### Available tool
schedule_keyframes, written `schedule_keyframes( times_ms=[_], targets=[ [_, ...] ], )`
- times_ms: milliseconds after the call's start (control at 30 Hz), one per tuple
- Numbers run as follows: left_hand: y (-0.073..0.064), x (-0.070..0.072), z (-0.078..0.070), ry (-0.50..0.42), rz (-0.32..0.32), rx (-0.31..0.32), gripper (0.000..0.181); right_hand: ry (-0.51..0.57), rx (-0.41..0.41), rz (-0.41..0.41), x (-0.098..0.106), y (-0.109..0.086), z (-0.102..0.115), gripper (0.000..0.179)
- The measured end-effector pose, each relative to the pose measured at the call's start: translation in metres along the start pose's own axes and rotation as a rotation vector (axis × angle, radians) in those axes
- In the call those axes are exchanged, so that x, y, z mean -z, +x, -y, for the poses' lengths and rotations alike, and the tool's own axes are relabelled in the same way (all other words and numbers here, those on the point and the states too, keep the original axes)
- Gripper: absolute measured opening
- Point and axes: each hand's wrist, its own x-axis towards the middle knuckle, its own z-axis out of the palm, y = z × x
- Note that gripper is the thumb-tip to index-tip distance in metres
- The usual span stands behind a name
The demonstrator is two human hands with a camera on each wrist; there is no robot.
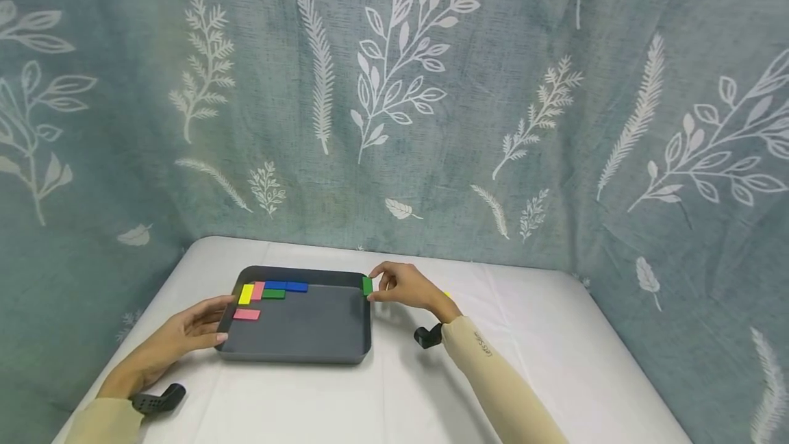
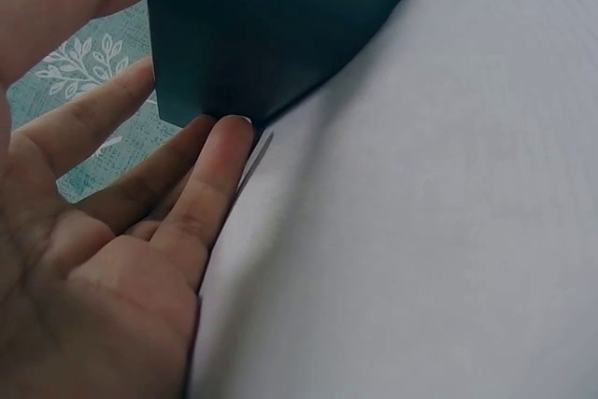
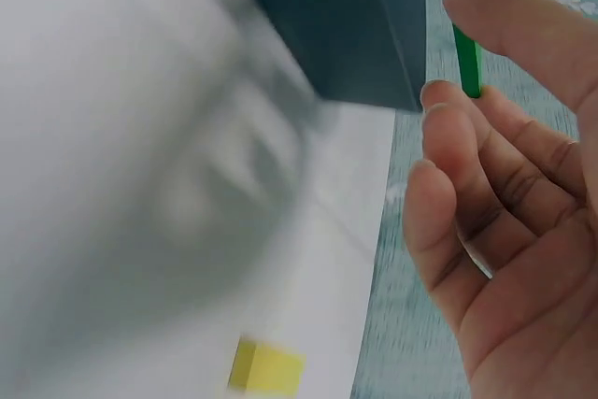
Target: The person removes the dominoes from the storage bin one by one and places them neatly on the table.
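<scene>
My right hand (image 1: 401, 285) pinches a green block (image 1: 367, 286) between thumb and fingertips, just above the right rim of a dark grey tray (image 1: 308, 334). The right wrist view shows this green block (image 3: 468, 63) edge-on beside the tray's outer wall. Along the tray's left side, my left hand (image 1: 191, 327) rests its fingers and thumb against the wall, fingers spread. Seen from the left wrist, its fingertips (image 2: 229, 142) touch the tray's lower edge. Inside the tray's left part lie a yellow block (image 1: 246, 294), two pink blocks, two blue blocks (image 1: 297, 287) and a green block (image 1: 274, 294).
A yellow block (image 3: 269, 367) lies on the white-covered table (image 1: 296, 403), mostly hidden behind the right wrist in the head view. A blue-green leaf-patterned curtain (image 1: 431, 177) hangs behind the table and along its sides. Each wrist wears a black strap-on device (image 1: 159, 399).
</scene>
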Motion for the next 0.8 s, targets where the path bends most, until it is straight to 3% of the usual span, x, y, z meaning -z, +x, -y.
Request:
schedule_keyframes(
  times_ms=[367,800],
  targets=[
    [-0.003,0.0,-0.001,0.022,0.0,-0.032,0.076,0.027,-0.064,-0.063,0.02,-0.036,-0.029,0.044],
    [-0.001,-0.001,-0.002,0.013,-0.012,-0.028,0.077,0.054,-0.125,-0.122,0.041,-0.074,-0.066,0.044]
  ],
)
